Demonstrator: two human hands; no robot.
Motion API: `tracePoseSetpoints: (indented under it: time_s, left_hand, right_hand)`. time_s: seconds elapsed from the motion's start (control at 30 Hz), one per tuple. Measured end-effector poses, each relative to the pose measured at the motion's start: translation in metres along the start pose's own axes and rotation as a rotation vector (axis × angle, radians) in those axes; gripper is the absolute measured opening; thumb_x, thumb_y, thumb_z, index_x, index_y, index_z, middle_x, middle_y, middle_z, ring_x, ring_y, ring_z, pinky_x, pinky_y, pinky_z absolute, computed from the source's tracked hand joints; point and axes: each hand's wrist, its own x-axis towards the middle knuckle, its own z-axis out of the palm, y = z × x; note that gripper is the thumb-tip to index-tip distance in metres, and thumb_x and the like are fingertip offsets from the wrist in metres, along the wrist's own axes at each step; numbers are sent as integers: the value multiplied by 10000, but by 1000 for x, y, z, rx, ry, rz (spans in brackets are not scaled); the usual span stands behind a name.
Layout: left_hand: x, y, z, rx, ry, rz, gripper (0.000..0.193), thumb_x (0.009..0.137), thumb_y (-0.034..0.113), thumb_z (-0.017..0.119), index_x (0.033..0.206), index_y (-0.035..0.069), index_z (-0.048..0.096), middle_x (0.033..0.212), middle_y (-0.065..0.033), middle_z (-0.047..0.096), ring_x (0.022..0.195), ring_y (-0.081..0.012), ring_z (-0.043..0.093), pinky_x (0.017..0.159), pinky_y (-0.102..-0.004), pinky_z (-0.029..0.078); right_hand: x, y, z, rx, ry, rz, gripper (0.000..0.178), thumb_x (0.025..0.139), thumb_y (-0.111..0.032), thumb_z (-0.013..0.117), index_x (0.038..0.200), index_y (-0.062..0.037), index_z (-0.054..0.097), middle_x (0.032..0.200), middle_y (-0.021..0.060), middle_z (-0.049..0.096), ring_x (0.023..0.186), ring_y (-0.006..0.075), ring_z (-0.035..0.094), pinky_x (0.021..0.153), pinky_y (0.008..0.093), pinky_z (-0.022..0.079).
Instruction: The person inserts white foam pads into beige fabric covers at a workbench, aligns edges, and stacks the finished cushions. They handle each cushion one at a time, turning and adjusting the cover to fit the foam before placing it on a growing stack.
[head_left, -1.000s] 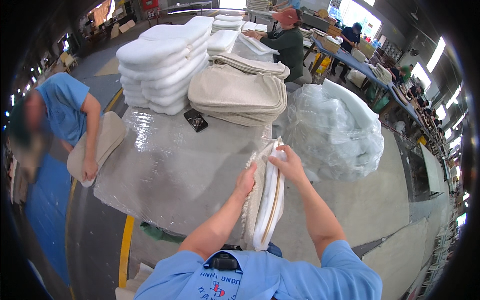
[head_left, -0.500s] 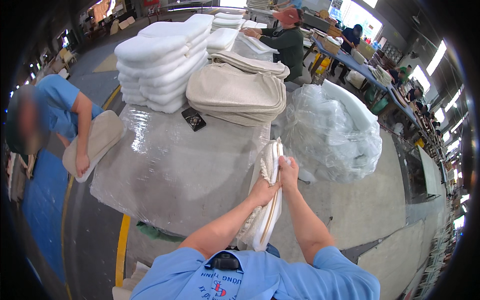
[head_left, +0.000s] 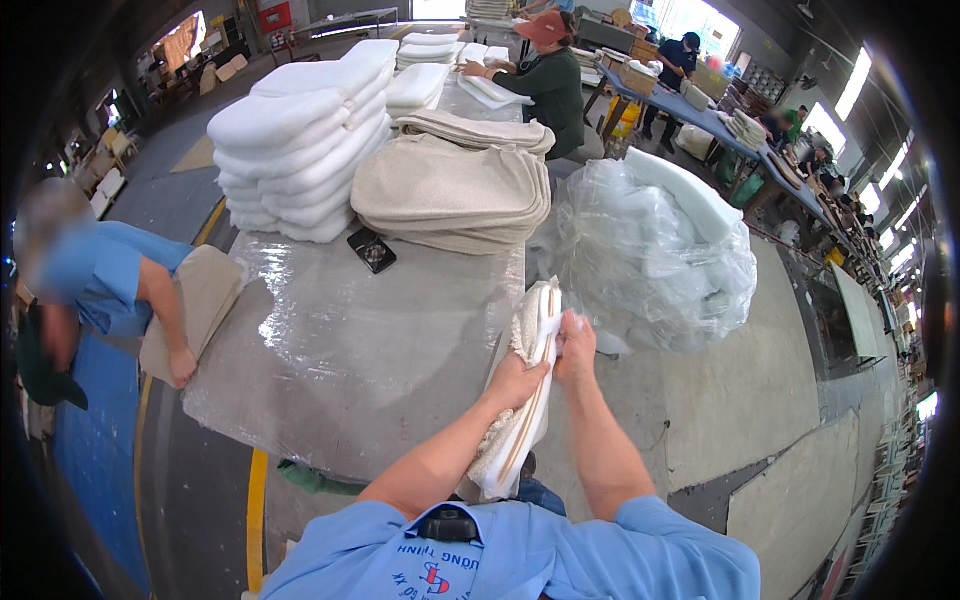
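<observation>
A long seat cushion (head_left: 524, 436) stands on edge in front of me, past the table's near right corner. White padding bulges from its beige fabric cover, and a tan zipper-like strip runs along its length. My left hand (head_left: 518, 382) is wrapped round the cushion's left side, on the bunched fabric. On the other side, my right hand (head_left: 576, 350) has its fingers closed at the white edge near the far end; its fingertips are partly hidden. Beyond lies a pile of beige cushion covers (head_left: 450, 195) on the plastic-wrapped table (head_left: 360, 345).
A tall stack of white pads (head_left: 285, 125) stands at the table's far left. A black phone-like object (head_left: 372, 251) lies by the covers. To the right sits a large clear bag of white padding (head_left: 655, 265). At left, a person (head_left: 150, 285) handles a beige cushion (head_left: 205, 300).
My right hand has shifted slightly away from my left along the cushion's right side. The co-worker at left has bent lower over the beige cushion. The whole view has turned a little.
</observation>
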Motion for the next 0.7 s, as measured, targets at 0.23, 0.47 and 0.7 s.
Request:
tracePoseSetpoints:
  time_s: [0.23, 0.47, 0.7]
  left_hand:
    - [-7, 21, -21, 223, 1, -91, 777, 874, 264, 796, 1541, 8, 491, 1509, -238, 569, 1393, -368, 568, 1175, -427, 447]
    - [3, 23, -29, 293, 20, -21, 876, 882, 271, 807, 1593, -16, 383, 1631, -235, 414, 1506, -417, 416, 1252, -450, 360]
    - [3, 15, -32, 262, 113, 49, 796, 899, 200, 704, 1607, 21, 388, 1628, -257, 439, 1500, -404, 450, 1223, -434, 392]
  right_hand:
    - [-29, -72, 55, -1255, -460, -88, 482, 1070, -492, 610, 1030, -19, 696, 885, 133, 751, 814, 299, 740, 724, 439, 565]
    - [-24, -50, 63, -1295, -499, -296, 502, 1086, -431, 566, 985, 38, 715, 815, 195, 737, 838, 351, 754, 787, 487, 556]
    - [-8, 25, 60, -43, -151, 110, 285, 1066, -301, 654, 1041, -23, 711, 829, 86, 730, 729, 185, 705, 647, 370, 558]
